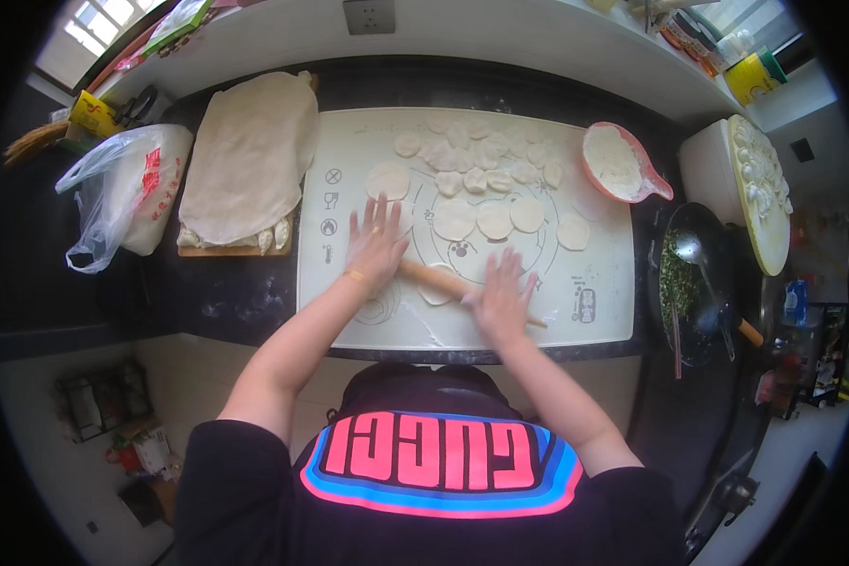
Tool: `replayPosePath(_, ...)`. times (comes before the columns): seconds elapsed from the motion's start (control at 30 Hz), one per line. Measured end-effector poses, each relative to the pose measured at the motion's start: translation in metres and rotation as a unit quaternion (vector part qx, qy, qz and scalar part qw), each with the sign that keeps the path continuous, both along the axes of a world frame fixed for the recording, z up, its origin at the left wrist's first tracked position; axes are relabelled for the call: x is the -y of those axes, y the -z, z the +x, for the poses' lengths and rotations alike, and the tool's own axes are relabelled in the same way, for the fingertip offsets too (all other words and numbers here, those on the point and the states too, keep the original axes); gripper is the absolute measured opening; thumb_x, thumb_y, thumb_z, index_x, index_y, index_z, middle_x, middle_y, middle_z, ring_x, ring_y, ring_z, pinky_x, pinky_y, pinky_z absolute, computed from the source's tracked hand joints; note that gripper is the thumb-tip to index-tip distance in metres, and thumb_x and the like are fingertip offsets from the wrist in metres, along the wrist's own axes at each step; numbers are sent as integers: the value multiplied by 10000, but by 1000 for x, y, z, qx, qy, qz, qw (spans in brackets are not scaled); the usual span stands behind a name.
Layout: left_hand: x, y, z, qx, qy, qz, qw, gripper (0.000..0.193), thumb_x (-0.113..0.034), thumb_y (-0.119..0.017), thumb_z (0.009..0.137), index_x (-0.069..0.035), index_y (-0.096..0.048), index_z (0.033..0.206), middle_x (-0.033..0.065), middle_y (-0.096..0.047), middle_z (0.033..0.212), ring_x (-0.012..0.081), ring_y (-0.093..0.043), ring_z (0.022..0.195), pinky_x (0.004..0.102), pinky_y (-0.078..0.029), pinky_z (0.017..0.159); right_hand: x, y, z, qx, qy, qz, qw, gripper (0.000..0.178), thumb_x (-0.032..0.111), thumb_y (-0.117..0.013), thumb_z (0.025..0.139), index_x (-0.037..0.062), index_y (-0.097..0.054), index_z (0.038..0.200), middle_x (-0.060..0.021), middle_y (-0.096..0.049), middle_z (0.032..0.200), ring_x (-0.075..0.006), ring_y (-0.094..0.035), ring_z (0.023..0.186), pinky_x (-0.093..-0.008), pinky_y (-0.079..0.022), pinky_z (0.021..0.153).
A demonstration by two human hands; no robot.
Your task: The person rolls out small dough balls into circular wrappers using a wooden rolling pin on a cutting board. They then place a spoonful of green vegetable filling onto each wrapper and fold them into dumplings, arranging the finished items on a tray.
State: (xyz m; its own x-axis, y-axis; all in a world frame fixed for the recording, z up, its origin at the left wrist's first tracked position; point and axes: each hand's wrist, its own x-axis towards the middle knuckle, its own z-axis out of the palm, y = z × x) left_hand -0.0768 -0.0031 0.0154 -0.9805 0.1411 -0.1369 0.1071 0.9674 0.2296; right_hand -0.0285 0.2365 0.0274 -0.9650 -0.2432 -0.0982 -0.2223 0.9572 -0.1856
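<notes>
A wooden rolling pin (pixel 436 277) lies slanted across the white dough mat (pixel 594 255), over a thin round of dough (pixel 432 294). My left hand (pixel 375 247) is flat at the pin's left end with fingers stretched forward, close to another dough round (pixel 388 181). Over the pin's right part rests the palm of my right hand (pixel 502 300), its fingers spread. Larger rolled rounds (pixel 455 219) lie beyond my hands in the middle of the mat. Behind them are several small flattened dough pieces (pixel 448 183), some overlapping.
A pink bowl of flour (pixel 615 162) stands at the mat's far right. Left of the mat, a cloth (pixel 245 160) covers a board of dumplings (pixel 274 238), beside a plastic bag (pixel 146 189). A pan of chopped green filling (pixel 677 283) and a dumpling tray (pixel 769 231) sit right.
</notes>
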Motion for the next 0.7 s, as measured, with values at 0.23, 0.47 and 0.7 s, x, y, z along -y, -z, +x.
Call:
replayPosePath(0.23, -3, 6, -23, -74, -75, 13, 994, 646, -328, -404, 903, -74, -133, 1431, 189, -62, 1487, 370, -55, 1369, 521, -57, 1086, 3, 7, -44, -72, 39, -29, 996, 844, 419, -591, 783, 16, -183, 1402, -235, -70, 1471, -353, -58, 1374, -582, -42, 1059)
replayPosePath(0.47, 15, 14, 32, 22, -17, 10, 1000, 648, -358, -376, 912, -57, -128, 1429, 236, -57, 1472, 393, -38, 1365, 529, -56, 1080, -13, 13, 18, -71, -145, -68, 985, 597, 368, -631, 758, 54, -437, 1229, -168, -229, 1446, -313, -206, 1345, -567, -143, 1040)
replayPosePath(0.7, -24, -9, 23, 13, -6, 206, 978, 521, -173, -632, 752, -27, -432, 1211, 211, -426, 1241, 361, -439, 1110, 424, -353, 948, -30, 15, 23, -133, -182, -103, 969, 314, 178, -633, 739, 111, -502, 1016, -86, -425, 1337, -217, -396, 1243, -488, -237, 1000)
